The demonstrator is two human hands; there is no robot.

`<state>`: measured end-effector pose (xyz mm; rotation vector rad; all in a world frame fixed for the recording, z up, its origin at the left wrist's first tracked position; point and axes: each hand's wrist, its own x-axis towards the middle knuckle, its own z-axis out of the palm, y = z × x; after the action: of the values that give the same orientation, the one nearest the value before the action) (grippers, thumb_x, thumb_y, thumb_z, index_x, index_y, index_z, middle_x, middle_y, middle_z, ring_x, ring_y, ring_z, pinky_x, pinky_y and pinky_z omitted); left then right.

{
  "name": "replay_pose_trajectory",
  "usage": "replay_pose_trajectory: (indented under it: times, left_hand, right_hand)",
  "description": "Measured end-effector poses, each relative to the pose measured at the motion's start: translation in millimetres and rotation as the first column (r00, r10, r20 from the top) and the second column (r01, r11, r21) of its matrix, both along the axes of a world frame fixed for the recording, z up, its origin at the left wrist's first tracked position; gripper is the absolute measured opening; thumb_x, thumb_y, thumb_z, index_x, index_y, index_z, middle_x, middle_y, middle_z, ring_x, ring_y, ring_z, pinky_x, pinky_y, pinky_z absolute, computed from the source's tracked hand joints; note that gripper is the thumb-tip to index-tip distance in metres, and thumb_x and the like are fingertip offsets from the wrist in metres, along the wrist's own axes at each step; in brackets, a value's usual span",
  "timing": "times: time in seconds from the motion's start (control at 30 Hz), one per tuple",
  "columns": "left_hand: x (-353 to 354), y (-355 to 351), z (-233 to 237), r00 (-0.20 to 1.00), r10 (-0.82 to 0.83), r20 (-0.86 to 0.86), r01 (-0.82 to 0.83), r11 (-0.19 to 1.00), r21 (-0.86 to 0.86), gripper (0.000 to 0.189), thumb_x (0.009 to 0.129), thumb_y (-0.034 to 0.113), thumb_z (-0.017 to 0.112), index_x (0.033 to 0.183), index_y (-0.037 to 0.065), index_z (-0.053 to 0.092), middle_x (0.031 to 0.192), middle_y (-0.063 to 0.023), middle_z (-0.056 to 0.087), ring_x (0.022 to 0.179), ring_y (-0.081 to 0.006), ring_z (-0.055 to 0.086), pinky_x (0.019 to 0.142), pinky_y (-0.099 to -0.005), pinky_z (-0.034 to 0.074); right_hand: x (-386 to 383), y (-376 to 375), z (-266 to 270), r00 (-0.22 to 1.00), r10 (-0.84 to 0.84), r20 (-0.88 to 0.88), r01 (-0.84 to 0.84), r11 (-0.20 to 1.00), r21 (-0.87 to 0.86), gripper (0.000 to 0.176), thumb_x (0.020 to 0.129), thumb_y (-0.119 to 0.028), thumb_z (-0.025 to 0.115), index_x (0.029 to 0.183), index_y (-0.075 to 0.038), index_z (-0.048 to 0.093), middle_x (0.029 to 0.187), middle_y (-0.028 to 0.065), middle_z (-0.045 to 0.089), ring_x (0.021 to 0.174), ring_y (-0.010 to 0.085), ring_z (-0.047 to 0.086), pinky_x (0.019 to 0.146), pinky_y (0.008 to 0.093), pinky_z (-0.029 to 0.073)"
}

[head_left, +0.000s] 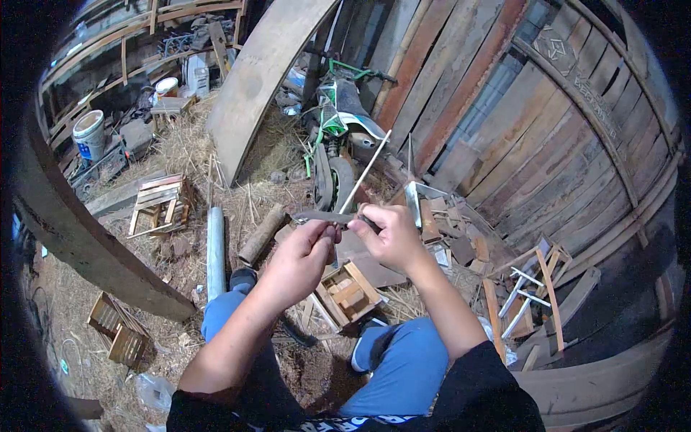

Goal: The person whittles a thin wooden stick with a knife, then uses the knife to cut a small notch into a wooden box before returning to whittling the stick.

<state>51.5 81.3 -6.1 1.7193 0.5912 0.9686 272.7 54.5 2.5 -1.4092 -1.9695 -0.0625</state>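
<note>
In the middle of the head view my right hand [389, 234] is closed round the dark handle of a knife [324, 216]. Its blade points left, above the fingers of my left hand [306, 255]. A thin pale wooden stick [367, 170] slants up and to the right from between my hands, crossing the blade in this view. The fingers of my left hand are pinched together at the stick's lower end, which they partly hide. Below my hands, between my knees, stands a small wooden box [348, 294] with wood pieces inside.
A green and white motorbike [338, 108] leans at the back beside a large board [263, 75]. Slatted crates [158, 201] and a bucket [89, 134] stand left. A curved beam [93, 237] crosses the left side. Scrap wood [461, 237] and a small frame [529, 299] lie right.
</note>
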Motion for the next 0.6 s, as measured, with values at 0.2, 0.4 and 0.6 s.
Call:
replay_pose_trajectory:
  times: [0.2,0.4,0.6]
  left_hand:
    - [-2.0,2.6,-2.0,0.995,-0.084,-0.057,0.073,0.982,-0.174,0.019,0.107,0.013,0.047,0.097,0.001,0.059,0.073,-0.0036,0.053,0.066,-0.0131,0.051,0.062,-0.0331,0.044]
    - [0.8,6.7,-8.2,0.989,-0.096,-0.116,0.079,0.986,-0.146,0.022,0.107,0.015,0.048,0.096,0.0,0.059,0.078,-0.008,0.056,0.075,-0.0159,0.055,0.072,-0.0336,0.047]
    - [2.1,11.4,-9.4,0.994,-0.022,-0.107,0.02,1.0,-0.021,0.022,0.105,0.012,0.048,0.094,-0.003,0.059,0.074,-0.0093,0.058,0.071,-0.0159,0.055,0.068,-0.0355,0.047]
  right_hand:
    - [3.9,4.6,-3.8,1.0,-0.014,-0.003,0.014,0.998,0.053,0.04,0.097,-0.036,0.07,0.076,-0.004,0.06,0.062,0.0168,0.058,0.054,0.0357,0.061,0.05,0.0435,0.043]
    - [5.0,-1.1,-12.1,0.989,0.123,-0.086,-0.131,0.986,-0.102,0.031,0.1,-0.024,0.068,0.082,0.0,0.065,0.062,0.0123,0.052,0.053,0.0219,0.056,0.054,0.0358,0.041]
    - [13.4,3.2,-14.1,0.992,0.049,-0.116,-0.065,0.989,-0.136,0.033,0.099,-0.035,0.068,0.085,-0.006,0.067,0.069,0.0188,0.062,0.063,0.0402,0.064,0.055,0.0452,0.046]
